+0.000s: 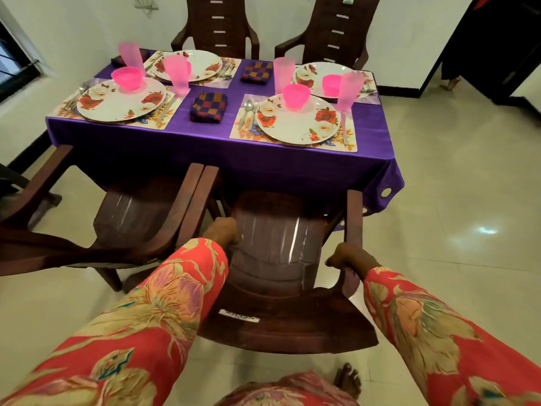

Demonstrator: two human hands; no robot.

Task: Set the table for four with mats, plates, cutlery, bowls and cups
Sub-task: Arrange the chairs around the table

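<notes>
Both your hands are on the near right chair [278, 259]: left hand [224, 231] curled over the left armrest, right hand [349, 257] curled round the right armrest near its back end. Neither holds any tableware.

Table [205, 148] looks fully set, four places. Near right: mat [292, 145], plate [297, 121], bowl [296, 96] on the plate, cup [348, 90] at its right, spoon [248, 108] on the left, knife [344, 128] on the right. Near left plate [120, 99] carries its own bowl [127, 77]. Far side has two more settings, same kit. Two folded checked cloths [208, 107] lie between the places.

Handling, my read:
- Chair: moulded plastic, light, stiff enough, will skid on the glossy floor [439, 230]. Armrest grip is right; push low and even or it yaws into the neighbouring chair [137, 218], which sits just beside it.
- Tablecloth [234, 165]: satin, slippery, hangs over the chair seat. Snag it and everything slides.
- Cups: thin plastic, tall, tippy. Grip low on the body if you adjust one.
- Bowls: light, loose on the plates. Lift by the rim.
- Plates: look like melamine, stiff, not fragile. Take by the edge.
</notes>
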